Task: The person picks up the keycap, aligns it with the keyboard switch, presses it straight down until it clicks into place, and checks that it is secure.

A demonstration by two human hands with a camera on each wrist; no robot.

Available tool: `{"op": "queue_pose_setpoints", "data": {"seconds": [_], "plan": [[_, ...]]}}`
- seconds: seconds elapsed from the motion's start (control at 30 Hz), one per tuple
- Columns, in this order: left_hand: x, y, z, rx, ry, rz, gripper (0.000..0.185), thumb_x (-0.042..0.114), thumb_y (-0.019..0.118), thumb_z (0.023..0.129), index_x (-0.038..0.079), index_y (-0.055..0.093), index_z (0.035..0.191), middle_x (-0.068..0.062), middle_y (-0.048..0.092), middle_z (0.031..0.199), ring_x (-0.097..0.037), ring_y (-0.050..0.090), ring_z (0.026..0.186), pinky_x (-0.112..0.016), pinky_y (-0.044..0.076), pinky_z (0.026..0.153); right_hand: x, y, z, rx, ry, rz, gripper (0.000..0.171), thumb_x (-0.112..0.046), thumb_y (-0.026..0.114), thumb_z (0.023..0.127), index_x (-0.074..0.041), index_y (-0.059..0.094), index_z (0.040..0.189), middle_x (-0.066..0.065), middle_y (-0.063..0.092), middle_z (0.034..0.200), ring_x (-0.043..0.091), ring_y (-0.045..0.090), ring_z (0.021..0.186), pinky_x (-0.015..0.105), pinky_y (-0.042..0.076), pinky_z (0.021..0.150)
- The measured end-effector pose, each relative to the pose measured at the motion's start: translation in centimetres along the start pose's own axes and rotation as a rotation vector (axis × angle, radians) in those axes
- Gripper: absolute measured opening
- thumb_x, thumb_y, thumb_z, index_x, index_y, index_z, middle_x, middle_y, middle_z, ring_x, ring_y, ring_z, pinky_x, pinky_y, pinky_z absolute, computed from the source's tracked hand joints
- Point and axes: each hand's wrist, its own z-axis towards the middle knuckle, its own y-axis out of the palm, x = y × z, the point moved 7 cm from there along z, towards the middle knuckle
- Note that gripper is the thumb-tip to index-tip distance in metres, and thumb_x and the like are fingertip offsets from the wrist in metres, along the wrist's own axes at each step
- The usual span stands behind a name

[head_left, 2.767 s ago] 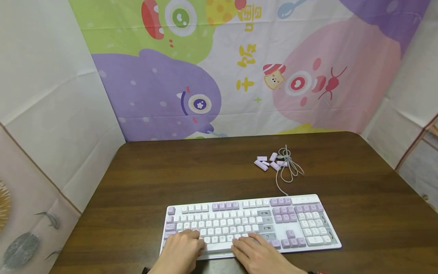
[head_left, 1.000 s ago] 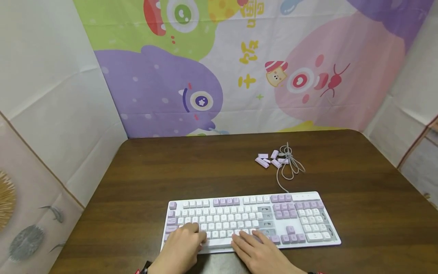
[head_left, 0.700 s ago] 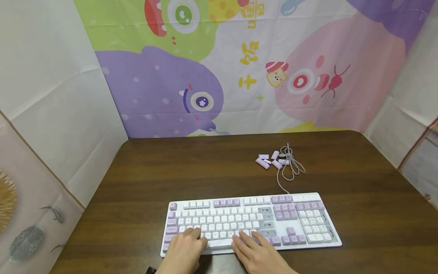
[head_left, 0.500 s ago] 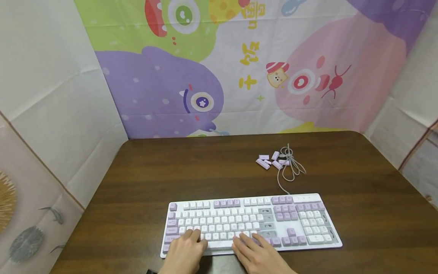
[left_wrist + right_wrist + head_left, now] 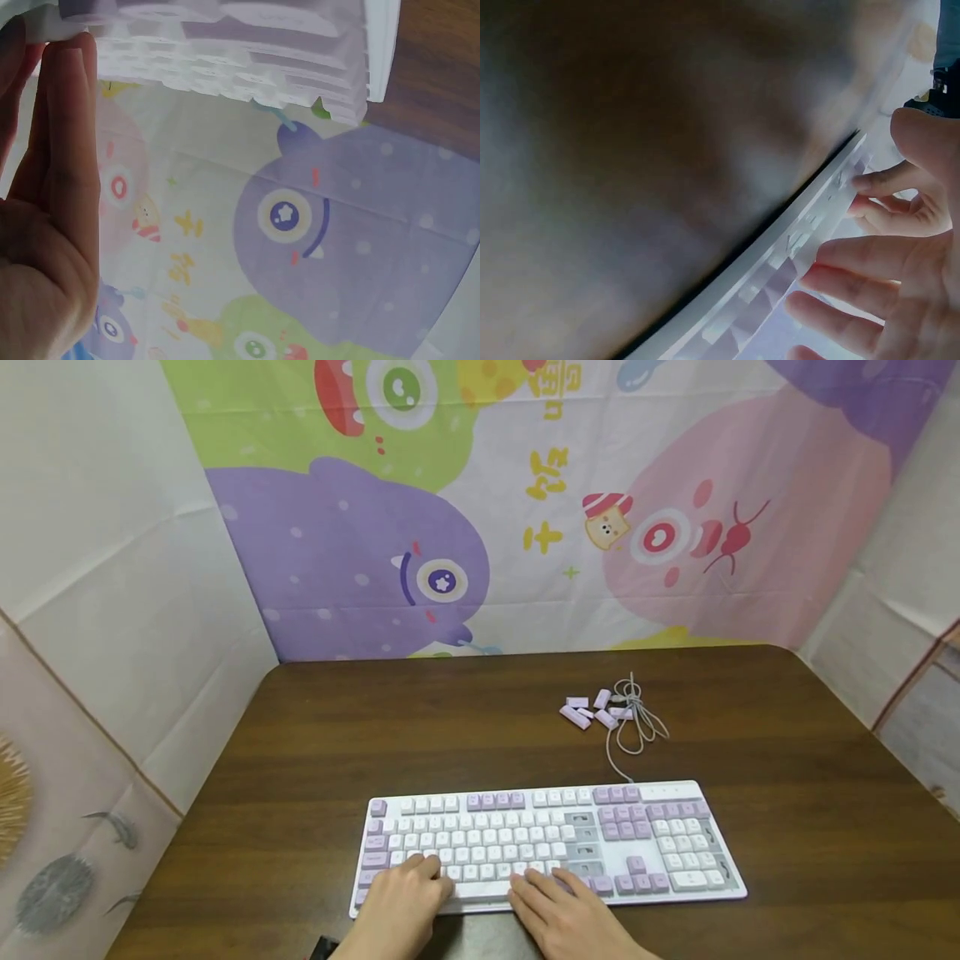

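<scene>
Now left hand (image 5: 401,906), right hand (image 5: 570,914) flat, fingers relaxed on keyboard (image 5: 678,795) front rows; loose keycaps (image 5: 588,712) behind keyboard, sliding risks scattering them.

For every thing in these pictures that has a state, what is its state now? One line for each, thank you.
keyboard: flat on the table, several key spots bare.
loose keycaps: off the keyboard, lying beside the cable.
cable: coiled loosely behind the keyboard.
left hand: fingers resting on the keys, holding nothing.
right hand: fingers spread on the keys, holding nothing.
</scene>
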Motion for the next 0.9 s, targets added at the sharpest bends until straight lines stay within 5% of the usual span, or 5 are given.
{"op": "queue_pose_setpoints", "data": {"seconds": [0.2, 0.47, 0.9], "plan": [[0.0, 0.1, -0.1, 0.019, -0.029, -0.016, 0.021, 0.003, 0.073, 0.048, 0.016, 0.059, 0.056, 0.003, 0.048, 0.059, -0.012, 0.049, 0.05, -0.026, 0.034, 0.039, -0.1, -0.3, 0.3, 0.059, -0.02, -0.045, 0.053, -0.043, 0.024, 0.098, -0.016, 0.069, 0.095, -0.002, 0.067, 0.102, 0.01, 0.061, 0.094, 0.028, 0.047, 0.076], [1.5, 0.5, -0.1, 0.153, 0.037, 0.138, 0.018, 0.014, 0.069, 0.055, 0.016, 0.053, 0.047, 0.004, 0.047, 0.051, -0.008, 0.044, 0.041, -0.025, 0.029, 0.035, -0.4, 0.3, 0.0, 0.036, 0.015, -0.018, 0.053, -0.043, 0.024, 0.098, -0.017, 0.07, 0.093, -0.002, 0.068, 0.1, 0.01, 0.062, 0.092, 0.027, 0.047, 0.077], [1.4, 0.8, -0.4, 0.124, -0.024, 0.165, 0.016, 0.011, 0.069, 0.053, 0.015, 0.054, 0.049, 0.003, 0.046, 0.051, -0.011, 0.045, 0.042, -0.026, 0.03, 0.033, -0.5, 0.6, 0.1, 0.034, 0.057, -0.003, 0.049, -0.046, 0.03, 0.094, -0.016, 0.069, 0.094, -0.002, 0.067, 0.1, 0.01, 0.062, 0.092, 0.026, 0.046, 0.076]]}}
